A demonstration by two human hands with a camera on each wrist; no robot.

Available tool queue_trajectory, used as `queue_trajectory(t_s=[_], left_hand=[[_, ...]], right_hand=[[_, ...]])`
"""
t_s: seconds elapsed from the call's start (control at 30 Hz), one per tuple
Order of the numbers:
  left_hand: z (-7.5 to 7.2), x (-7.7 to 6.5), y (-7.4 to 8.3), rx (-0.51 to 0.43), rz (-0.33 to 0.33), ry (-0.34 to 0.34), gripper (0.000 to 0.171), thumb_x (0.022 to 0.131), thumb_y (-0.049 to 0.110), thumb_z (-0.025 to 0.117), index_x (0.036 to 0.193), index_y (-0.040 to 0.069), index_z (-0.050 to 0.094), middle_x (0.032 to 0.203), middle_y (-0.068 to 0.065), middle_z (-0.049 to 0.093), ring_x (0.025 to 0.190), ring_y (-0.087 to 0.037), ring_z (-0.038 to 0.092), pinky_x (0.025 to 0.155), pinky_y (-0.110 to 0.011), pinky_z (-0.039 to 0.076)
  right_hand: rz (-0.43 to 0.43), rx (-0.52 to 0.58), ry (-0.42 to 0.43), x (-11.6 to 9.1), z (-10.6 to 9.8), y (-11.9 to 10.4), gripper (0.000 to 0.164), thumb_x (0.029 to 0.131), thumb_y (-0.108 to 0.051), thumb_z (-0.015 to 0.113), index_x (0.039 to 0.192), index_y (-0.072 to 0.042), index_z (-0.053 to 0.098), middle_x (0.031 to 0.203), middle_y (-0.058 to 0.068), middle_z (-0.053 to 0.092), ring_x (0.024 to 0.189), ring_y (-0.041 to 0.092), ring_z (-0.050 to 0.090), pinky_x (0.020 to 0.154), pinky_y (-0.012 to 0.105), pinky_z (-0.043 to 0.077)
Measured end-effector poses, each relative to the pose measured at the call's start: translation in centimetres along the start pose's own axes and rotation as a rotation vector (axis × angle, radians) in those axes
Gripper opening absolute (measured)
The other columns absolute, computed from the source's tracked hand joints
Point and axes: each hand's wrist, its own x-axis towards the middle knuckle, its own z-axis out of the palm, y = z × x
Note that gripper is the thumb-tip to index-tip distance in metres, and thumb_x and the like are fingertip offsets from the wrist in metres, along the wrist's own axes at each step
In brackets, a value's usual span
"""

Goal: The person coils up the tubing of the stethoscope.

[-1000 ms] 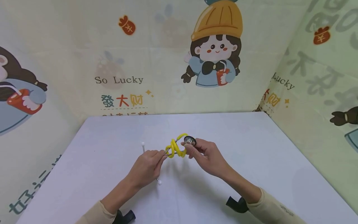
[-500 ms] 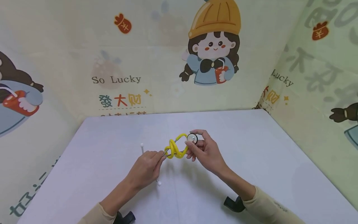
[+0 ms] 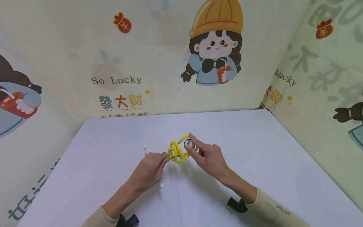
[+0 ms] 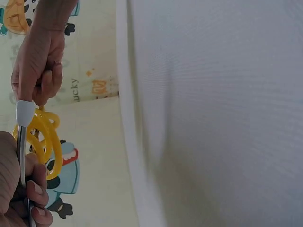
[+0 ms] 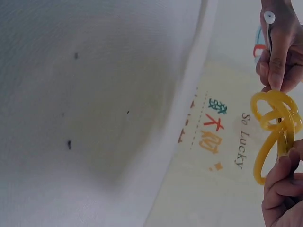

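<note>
A stethoscope with yellow tubing (image 3: pixel 179 161) is held up above the white table, its tubing wound in loops around the metal ear tubes. My left hand (image 3: pixel 148 168) grips those metal tubes. One white ear tip (image 3: pixel 145 146) pokes out beyond the knuckles and another ear tip (image 3: pixel 162 186) shows below the hand. At the other end of the coil, my right hand (image 3: pixel 211 159) pinches the round metal chest piece (image 3: pixel 188 143), with the index finger reaching up to the top of the tubing. From the right wrist view, the yellow loops (image 5: pixel 267 151) lie between both hands.
The white table (image 3: pixel 227 126) spreads beneath both hands, with a printed cloth backdrop (image 3: pixel 167 63) standing behind and at the sides. Black wrist-worn pieces (image 3: pixel 237 205) hang by both forearms, near the sleeves.
My right hand has turned the chest piece from edge-on to face the camera and brought it left, nearer the coil. A tubing loop now hangs lower. The left hand keeps its grip.
</note>
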Motion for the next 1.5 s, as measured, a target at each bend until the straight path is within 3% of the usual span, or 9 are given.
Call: queue_trajectory(t_s=[0.1,0.23,0.33,0.4,0.5,0.6,0.73,0.97,1.5], left_hand=[[0.0,0.0,0.0,0.000,-0.004,-0.009,0.019,0.080,0.005,0.076,0.097,0.003,0.068,0.078,0.001,0.067,0.069,-0.008,0.056,0.063,-0.021,0.050],[0.2,0.0,0.0,0.005,-0.003,-0.017,0.019,0.080,0.006,0.076,0.098,0.003,0.069,0.079,0.001,0.068,0.070,-0.008,0.057,0.064,-0.020,0.051],[0.3,0.0,0.0,0.007,0.006,-0.021,0.018,0.080,0.005,0.076,0.097,0.004,0.068,0.077,0.001,0.066,0.070,-0.009,0.056,0.064,-0.020,0.050],[0.4,0.0,0.1,0.013,0.011,-0.025,0.019,0.080,0.006,0.076,0.097,0.004,0.068,0.077,0.002,0.066,0.069,-0.009,0.056,0.064,-0.021,0.050],[0.4,0.0,0.2,0.016,0.017,-0.039,0.019,0.081,0.007,0.076,0.098,0.005,0.068,0.076,0.002,0.067,0.069,-0.008,0.056,0.064,-0.021,0.050],[0.3,-0.1,0.2,0.020,0.031,-0.052,0.018,0.081,0.007,0.076,0.096,0.005,0.067,0.074,0.003,0.066,0.067,-0.007,0.054,0.063,-0.022,0.049],[0.4,-0.2,0.2,0.031,0.061,-0.070,0.018,0.080,0.006,0.076,0.095,0.005,0.066,0.073,0.004,0.065,0.065,-0.007,0.054,0.063,-0.023,0.049],[0.5,-0.4,0.0,0.059,0.063,-0.097,0.018,0.081,0.008,0.075,0.097,0.004,0.067,0.079,0.001,0.068,0.069,-0.009,0.059,0.063,-0.023,0.051],[0.6,-0.6,-1.0,-0.011,0.140,-0.140,0.014,0.082,0.007,0.074,0.094,0.006,0.066,0.080,0.002,0.067,0.069,-0.008,0.057,0.063,-0.022,0.049]], right_hand=[[-0.031,-0.023,0.021,-0.1,0.1,0.2,0.043,0.089,-0.030,0.068,0.129,-0.016,0.061,0.049,-0.016,0.046,0.043,-0.004,0.033,0.040,0.017,0.030],[-0.065,0.057,0.071,-0.2,0.3,0.3,0.031,0.086,-0.022,0.073,0.116,-0.014,0.070,0.059,-0.011,0.063,0.044,-0.004,0.043,0.042,0.015,0.036],[-0.002,0.095,0.093,-0.1,0.3,0.1,0.025,0.083,-0.021,0.075,0.106,-0.010,0.073,0.056,-0.009,0.058,0.044,0.000,0.045,0.042,0.018,0.038],[0.107,0.074,0.096,0.1,0.2,0.0,0.032,0.080,-0.025,0.076,0.107,-0.011,0.066,0.054,-0.009,0.051,0.044,0.005,0.043,0.042,0.022,0.037],[0.300,0.002,0.044,0.3,-0.2,-0.2,0.041,0.077,-0.033,0.075,0.109,-0.016,0.056,0.056,-0.006,0.048,0.047,0.010,0.044,0.045,0.026,0.038],[0.427,-0.059,-0.061,0.4,-0.4,0.0,0.033,0.077,-0.039,0.070,0.102,-0.018,0.061,0.062,-0.004,0.051,0.052,0.013,0.046,0.049,0.028,0.038],[0.446,-0.077,-0.128,0.1,-0.3,0.5,0.020,0.079,-0.038,0.068,0.086,-0.020,0.067,0.063,-0.004,0.053,0.054,0.014,0.047,0.050,0.028,0.038],[0.448,0.005,-0.114,-0.1,-0.1,0.8,0.030,0.079,-0.039,0.072,0.095,-0.017,0.060,0.064,-0.002,0.054,0.055,0.015,0.049,0.051,0.029,0.041],[0.609,0.158,-0.328,-0.1,-0.7,1.5,0.029,0.079,-0.041,0.071,0.090,-0.015,0.061,0.058,0.001,0.049,0.050,0.014,0.035,0.045,0.027,0.026]])
